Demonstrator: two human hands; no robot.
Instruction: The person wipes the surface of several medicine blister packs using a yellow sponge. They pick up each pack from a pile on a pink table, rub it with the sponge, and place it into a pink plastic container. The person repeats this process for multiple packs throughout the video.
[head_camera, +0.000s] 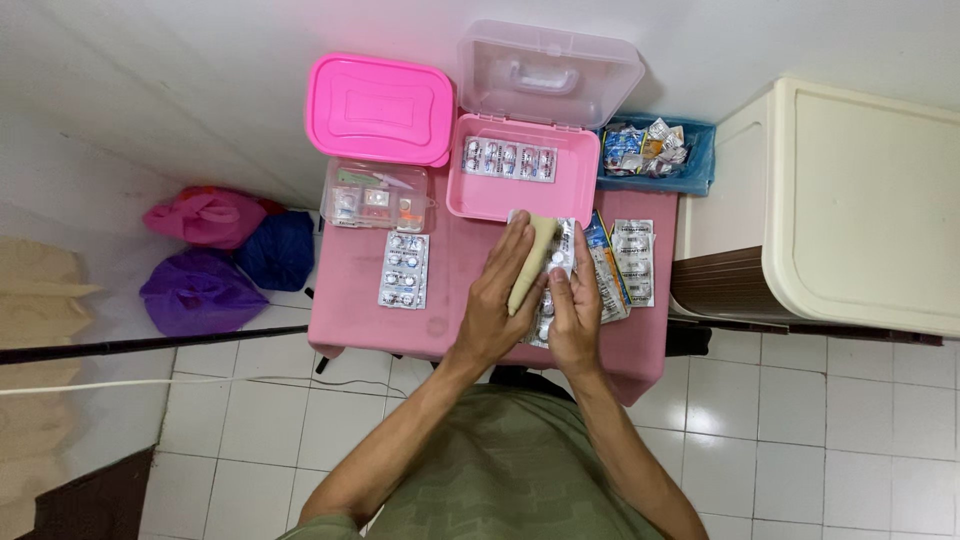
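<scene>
My left hand (497, 292) rests on a folded cream cloth (533, 256) lying over a pile of silver blister packs (560, 260) on a small pink table (345, 300). My right hand (575, 310) presses on the same pile just to the right, fingers on the packs. An open pink box (480, 195) with a clear lid holds one blister strip (508, 159) just beyond my hands. More blister packs (633, 262) lie to the right of my right hand.
A blister pack (404, 270) lies on the table's left, below a clear compartment box (376, 195) with a pink lid (379, 108). A blue bin of wrappers (655, 152) sits at back right. A cream cabinet (860, 200) stands right; coloured bags (215, 260) lie on the floor left.
</scene>
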